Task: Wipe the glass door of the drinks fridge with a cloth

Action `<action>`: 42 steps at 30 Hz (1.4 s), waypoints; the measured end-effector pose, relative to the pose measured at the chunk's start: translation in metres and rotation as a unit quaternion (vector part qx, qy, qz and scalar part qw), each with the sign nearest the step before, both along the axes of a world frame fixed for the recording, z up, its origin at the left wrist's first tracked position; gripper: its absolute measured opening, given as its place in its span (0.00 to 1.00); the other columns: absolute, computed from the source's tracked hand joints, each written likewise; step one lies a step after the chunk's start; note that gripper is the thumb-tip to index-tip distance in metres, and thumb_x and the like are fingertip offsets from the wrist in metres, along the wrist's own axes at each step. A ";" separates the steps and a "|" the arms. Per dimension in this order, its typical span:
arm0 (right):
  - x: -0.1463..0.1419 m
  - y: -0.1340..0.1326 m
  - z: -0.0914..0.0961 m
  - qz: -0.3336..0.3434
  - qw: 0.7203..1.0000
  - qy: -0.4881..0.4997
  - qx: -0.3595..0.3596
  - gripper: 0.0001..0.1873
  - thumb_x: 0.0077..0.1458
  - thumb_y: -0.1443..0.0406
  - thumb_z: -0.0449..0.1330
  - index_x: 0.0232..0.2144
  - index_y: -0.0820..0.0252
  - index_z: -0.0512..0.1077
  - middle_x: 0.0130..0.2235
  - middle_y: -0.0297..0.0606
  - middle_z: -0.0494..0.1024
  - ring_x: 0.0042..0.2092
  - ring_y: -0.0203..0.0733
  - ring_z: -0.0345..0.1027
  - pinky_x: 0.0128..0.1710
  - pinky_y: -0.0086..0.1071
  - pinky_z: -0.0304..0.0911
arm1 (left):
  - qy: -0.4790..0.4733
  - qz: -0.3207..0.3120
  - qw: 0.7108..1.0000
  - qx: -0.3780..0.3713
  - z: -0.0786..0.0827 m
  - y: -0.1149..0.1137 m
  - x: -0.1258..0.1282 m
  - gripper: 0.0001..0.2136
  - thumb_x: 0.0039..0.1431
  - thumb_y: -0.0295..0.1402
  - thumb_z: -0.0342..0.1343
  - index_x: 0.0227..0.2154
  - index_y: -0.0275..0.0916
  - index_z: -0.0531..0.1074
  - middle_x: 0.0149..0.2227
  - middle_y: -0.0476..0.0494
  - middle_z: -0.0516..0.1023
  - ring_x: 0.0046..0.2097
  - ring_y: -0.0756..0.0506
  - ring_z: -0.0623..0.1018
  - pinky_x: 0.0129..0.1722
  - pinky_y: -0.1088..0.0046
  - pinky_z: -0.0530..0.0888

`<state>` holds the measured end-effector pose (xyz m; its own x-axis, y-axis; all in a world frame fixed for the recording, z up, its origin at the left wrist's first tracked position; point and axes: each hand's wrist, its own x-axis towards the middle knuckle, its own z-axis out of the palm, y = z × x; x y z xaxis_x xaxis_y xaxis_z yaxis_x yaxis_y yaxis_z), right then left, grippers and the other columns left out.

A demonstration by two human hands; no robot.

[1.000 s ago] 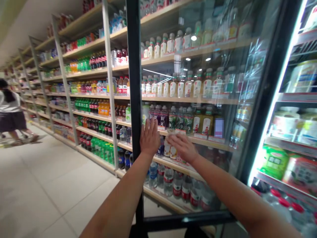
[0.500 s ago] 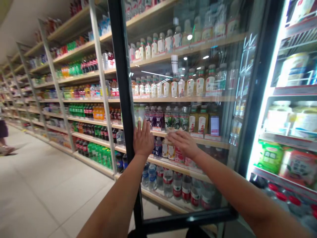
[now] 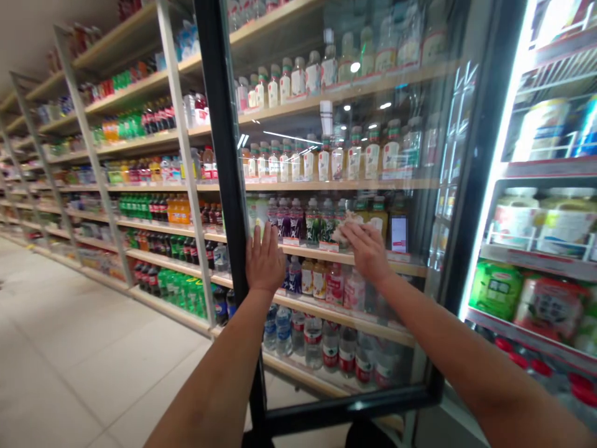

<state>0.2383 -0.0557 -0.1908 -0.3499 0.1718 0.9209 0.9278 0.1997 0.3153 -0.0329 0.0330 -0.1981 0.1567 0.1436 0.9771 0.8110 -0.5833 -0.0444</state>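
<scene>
On the open cooler door, left hand lies flat on the glass by the frame, fingers spread and holding nothing, while right hand, further right and slightly higher, pins a wadded cloth under curled fingertips, the cloth poking out up-left.

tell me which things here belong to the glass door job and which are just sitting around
In use: left hand flat on the glass door; right hand pressing a cloth to the glass.
Just around: drink bottles on the aisle shelves; packs on the lit fridge shelves.
</scene>
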 end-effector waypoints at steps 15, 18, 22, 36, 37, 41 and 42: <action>0.023 -0.019 -0.025 -0.040 0.999 -0.022 -0.013 0.24 0.65 0.69 0.52 0.62 0.52 0.67 0.58 0.37 0.76 0.56 0.46 0.64 0.59 0.41 0.57 | 0.001 -0.006 1.000 0.002 0.001 0.001 0.000 0.27 0.69 0.33 0.42 0.68 0.33 0.52 0.70 0.37 0.52 0.72 0.42 0.43 0.72 0.56 0.45; 0.030 -0.025 -0.034 -0.020 0.992 -0.113 -0.058 0.24 0.65 0.70 0.52 0.61 0.47 0.68 0.56 0.33 0.77 0.56 0.42 0.66 0.58 0.38 0.57 | -0.003 -0.012 1.000 0.000 0.000 0.001 0.000 0.27 0.69 0.33 0.43 0.69 0.34 0.52 0.70 0.37 0.52 0.72 0.41 0.44 0.72 0.56 0.45; 0.045 -0.027 -0.020 -0.045 0.996 -0.057 -0.045 0.24 0.65 0.70 0.53 0.61 0.51 0.68 0.59 0.35 0.75 0.57 0.45 0.65 0.57 0.40 0.59 | 0.000 -0.003 1.000 0.003 0.000 0.001 0.000 0.27 0.69 0.33 0.42 0.69 0.33 0.52 0.70 0.37 0.52 0.72 0.42 0.43 0.72 0.56 0.45; 0.018 -0.045 -0.016 0.068 0.916 0.177 -0.353 0.22 0.50 0.77 0.55 0.41 0.53 0.81 0.41 0.32 0.84 0.40 0.42 0.76 0.42 0.35 0.72 | -0.004 -0.016 1.000 -0.001 0.001 0.002 0.000 0.27 0.69 0.34 0.42 0.69 0.34 0.51 0.70 0.36 0.52 0.72 0.41 0.44 0.71 0.54 0.45; 0.021 -0.044 -0.006 0.072 0.891 0.223 -0.389 0.19 0.49 0.75 0.56 0.37 0.54 0.82 0.35 0.30 0.84 0.34 0.40 0.76 0.36 0.32 0.71 | -0.005 -0.019 1.000 -0.003 0.001 0.001 0.000 0.27 0.69 0.34 0.42 0.69 0.34 0.51 0.70 0.36 0.51 0.72 0.40 0.44 0.71 0.53 0.45; 0.039 -0.045 0.019 0.058 0.883 0.297 -0.358 0.14 0.54 0.69 0.57 0.41 0.60 0.80 0.30 0.34 0.83 0.29 0.38 0.74 0.29 0.29 0.69 | -0.009 -0.019 1.000 -0.009 0.001 -0.001 0.000 0.27 0.68 0.34 0.42 0.69 0.35 0.51 0.70 0.37 0.52 0.72 0.41 0.44 0.71 0.54 0.46; 0.043 -0.045 0.019 0.049 0.904 0.299 -0.302 0.15 0.56 0.67 0.56 0.44 0.60 0.79 0.33 0.37 0.83 0.32 0.40 0.76 0.32 0.31 0.71 | -0.009 -0.017 1.000 -0.009 0.001 -0.001 0.000 0.27 0.69 0.34 0.42 0.69 0.35 0.51 0.70 0.37 0.52 0.72 0.41 0.44 0.71 0.54 0.46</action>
